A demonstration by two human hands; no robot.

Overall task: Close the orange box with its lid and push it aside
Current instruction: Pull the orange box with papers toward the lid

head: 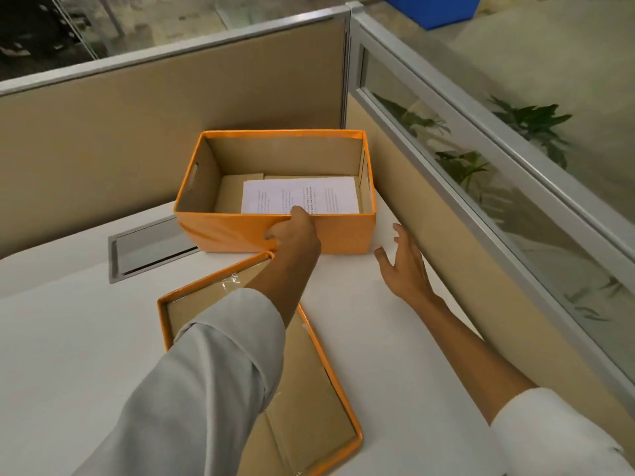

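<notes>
An open orange box (343,235) stands at the back of the white desk, in the corner of the partitions, with white printed paper (326,195) on its cardboard floor. My left hand (295,231) grips the middle of its near rim, thumb inside, fingers on the outer wall. The orange lid (309,389) lies upside down on the desk in front of the box, partly under my left forearm. My right hand (405,266) hovers open, fingers spread, just right of the box's near right corner, not touching it.
Beige partition walls (137,132) close off the back and right (446,242) of the white desk (68,338). A grey cable hatch (151,249) is set in the desk left of the box. Plants show behind the glass strip on the right.
</notes>
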